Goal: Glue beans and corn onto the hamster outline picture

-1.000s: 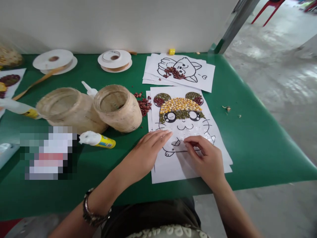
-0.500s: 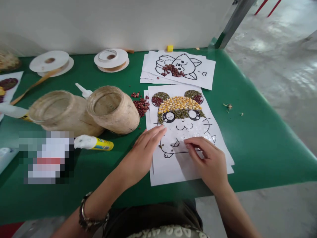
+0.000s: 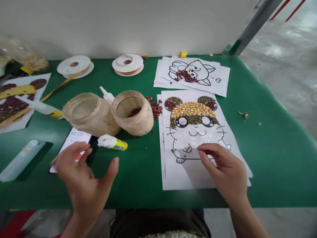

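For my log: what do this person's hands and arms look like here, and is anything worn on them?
Both are bare: no gloves, and no sleeve shows on the visible part of either arm. The left hand is motion-blurred, so fine detail is lost; no ring or wristband shows. The right hand is sharp, with no ring or watch in sight.

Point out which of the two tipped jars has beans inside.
The jar nearer the hamster sheet, beside the loose red beans: dark beans show inside its mouth. The other jar looks bare inside.
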{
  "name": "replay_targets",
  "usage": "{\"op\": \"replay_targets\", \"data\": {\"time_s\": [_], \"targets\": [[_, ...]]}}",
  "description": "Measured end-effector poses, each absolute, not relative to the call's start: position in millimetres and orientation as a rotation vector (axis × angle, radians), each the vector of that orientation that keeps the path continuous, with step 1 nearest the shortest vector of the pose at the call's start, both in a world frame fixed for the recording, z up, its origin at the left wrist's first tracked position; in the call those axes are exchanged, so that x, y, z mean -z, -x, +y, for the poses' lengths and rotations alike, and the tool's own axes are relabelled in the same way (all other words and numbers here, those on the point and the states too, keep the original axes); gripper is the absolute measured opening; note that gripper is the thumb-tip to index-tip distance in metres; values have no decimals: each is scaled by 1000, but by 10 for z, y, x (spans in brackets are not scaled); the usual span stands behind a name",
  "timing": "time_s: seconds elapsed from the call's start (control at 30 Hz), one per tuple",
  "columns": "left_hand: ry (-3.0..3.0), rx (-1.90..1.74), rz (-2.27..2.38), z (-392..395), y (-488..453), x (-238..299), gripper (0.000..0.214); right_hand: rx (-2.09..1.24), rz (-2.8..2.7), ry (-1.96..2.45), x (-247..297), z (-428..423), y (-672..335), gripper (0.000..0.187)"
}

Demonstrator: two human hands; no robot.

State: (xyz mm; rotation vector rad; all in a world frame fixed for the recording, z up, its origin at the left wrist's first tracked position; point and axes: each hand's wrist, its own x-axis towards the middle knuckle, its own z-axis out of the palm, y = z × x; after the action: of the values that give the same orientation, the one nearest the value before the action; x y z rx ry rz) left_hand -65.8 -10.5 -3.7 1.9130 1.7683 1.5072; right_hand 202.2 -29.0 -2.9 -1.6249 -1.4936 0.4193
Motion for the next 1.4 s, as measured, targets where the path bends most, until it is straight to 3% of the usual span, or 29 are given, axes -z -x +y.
{"op": "replay_targets", "data": {"time_s": [0.17,0.3,0.4,0.6,0.83,1.4], "targets": [[-1706,-1299,1771,46,532,99,57,-482,-1419,1603,10,-283,-1974,6],[-1883,-1019,1791,93,581,113,23,-478,-1443,1594,8,-284,-1932,8],[-2081,-1012,1644,71,567,51,9,-461,-1486,1576,-37,-278,-1932,10],[-1994,-753,983,39,216,-169,15,-428,-1678,1416,-388,-115,-1926,14],[-1511,-616,839,128,-273,-168,12,-575,-1756,1064,-489,150,-1756,9],[-1127,-570,778,191,-280,-80,11,-768,-1873,991,-325,188,-1759,22]]}}
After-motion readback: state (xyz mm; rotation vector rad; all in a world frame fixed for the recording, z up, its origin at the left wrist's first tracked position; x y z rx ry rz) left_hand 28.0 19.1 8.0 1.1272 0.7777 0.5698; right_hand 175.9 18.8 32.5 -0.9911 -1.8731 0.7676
